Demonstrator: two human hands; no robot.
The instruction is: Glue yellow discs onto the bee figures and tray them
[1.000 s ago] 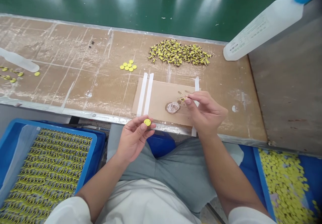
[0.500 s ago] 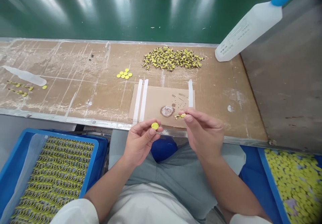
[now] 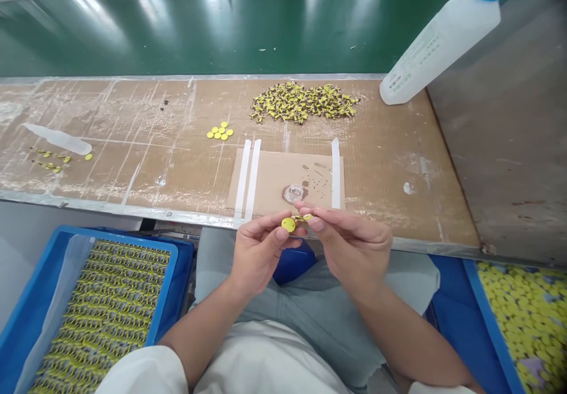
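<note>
My left hand (image 3: 259, 252) pinches a small yellow disc (image 3: 288, 224) between thumb and fingers, just in front of the bench edge. My right hand (image 3: 352, 243) pinches a tiny yellow part (image 3: 303, 218) that touches the disc. Both hands meet above my lap. Behind them a cardboard pad (image 3: 283, 184) lies on the bench with a round blob of glue (image 3: 293, 193) and white tape strips (image 3: 248, 178).
A heap of small yellow parts (image 3: 303, 102) and several yellow discs (image 3: 219, 131) lie on the brown bench. A white bottle (image 3: 436, 36) leans at the right. Blue trays sit at left (image 3: 88, 305) and right (image 3: 522, 317), filled with yellow pieces.
My right hand came back from the glue blob with the tiny part and moved left to the disc. My left hand shifted slightly right. The two pieces now touch.
</note>
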